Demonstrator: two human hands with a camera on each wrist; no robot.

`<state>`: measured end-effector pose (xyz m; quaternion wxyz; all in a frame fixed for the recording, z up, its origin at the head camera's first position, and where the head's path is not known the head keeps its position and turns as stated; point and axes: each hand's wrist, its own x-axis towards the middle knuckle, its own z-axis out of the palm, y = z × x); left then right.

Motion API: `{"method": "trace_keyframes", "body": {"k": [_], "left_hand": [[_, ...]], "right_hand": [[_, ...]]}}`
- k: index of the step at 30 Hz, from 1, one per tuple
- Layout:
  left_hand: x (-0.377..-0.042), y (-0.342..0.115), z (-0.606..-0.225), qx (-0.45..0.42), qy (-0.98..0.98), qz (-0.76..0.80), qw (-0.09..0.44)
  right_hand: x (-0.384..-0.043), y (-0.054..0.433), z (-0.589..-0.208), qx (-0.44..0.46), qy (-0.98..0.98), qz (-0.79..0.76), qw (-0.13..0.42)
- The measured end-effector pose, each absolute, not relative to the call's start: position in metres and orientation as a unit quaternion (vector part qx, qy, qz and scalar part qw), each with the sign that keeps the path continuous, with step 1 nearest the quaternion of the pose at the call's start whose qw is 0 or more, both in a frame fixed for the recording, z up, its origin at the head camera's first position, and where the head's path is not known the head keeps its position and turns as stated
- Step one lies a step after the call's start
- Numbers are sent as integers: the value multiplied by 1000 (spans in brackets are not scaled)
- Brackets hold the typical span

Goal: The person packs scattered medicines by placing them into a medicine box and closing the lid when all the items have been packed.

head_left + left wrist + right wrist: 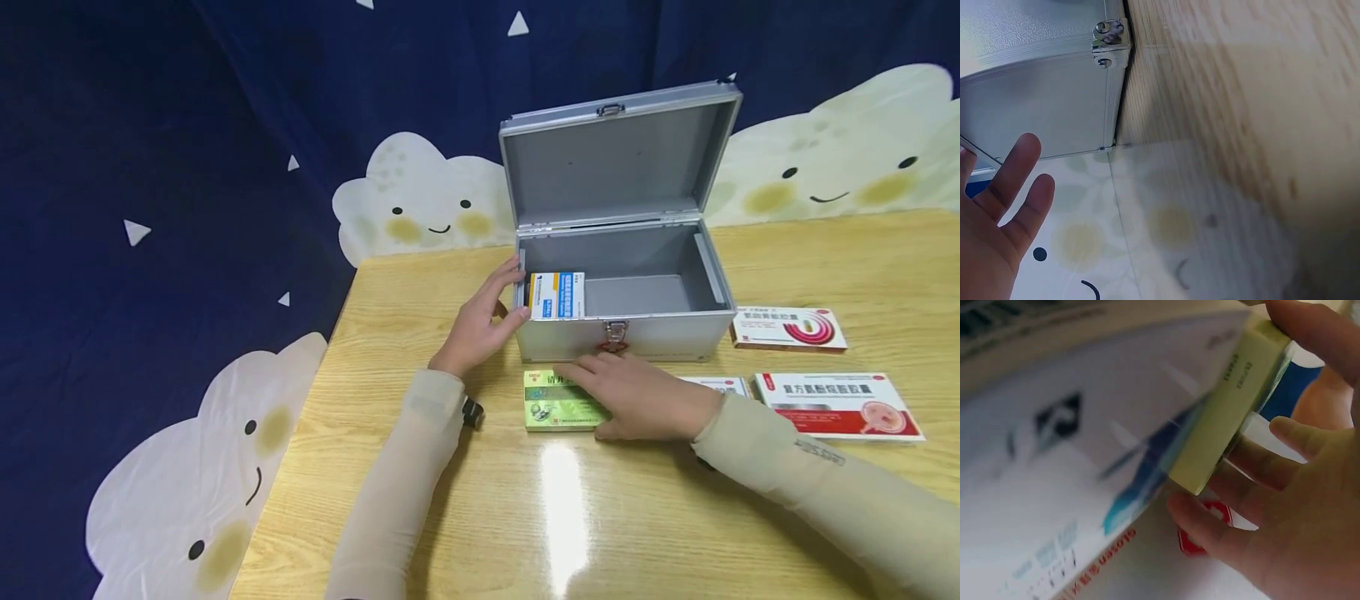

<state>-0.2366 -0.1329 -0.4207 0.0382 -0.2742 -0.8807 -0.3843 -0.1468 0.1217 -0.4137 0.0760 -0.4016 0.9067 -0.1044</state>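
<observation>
An aluminium case (675, 337) stands on the table with its lid raised. Inside it, against the left end, sits a white, blue and orange medicine box (557, 296). My left hand (480, 329) is at the case's left side, fingertips along the rim and thumb at the front corner; in the left wrist view its fingers are extended. In front of the case, my right hand (645, 396) reaches over a green medicine box (558, 408) lying flat and grips it between thumb and fingers. The right wrist view shows the end of the green box (1229, 412) between them.
A white-and-blue medicine box (723, 384) lies partly hidden behind my right wrist. Farther right are a red-and-white box (840, 406) and a smaller white box with pink arcs (787, 327) beside the case. A dark blue cloud-patterned curtain (247, 125) hangs behind the wooden table (480, 517).
</observation>
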Motion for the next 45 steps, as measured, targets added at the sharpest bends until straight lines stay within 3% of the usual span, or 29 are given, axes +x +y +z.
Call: {"method": "trace_keyframes", "body": {"k": [14,25,45], "left_hand": [[-236,-131,-423,-261,-878,-401,31],[-236,-131,-425,-262,-881,-391,46],[-235,-129,-428,-248,-885,-391,53]], "right_hand": [[-135,143,-393,-384,912,-138,48],[-123,158,-376,-363,914,-171,63],[-122,177,-340,-383,909,-162,-28]]}}
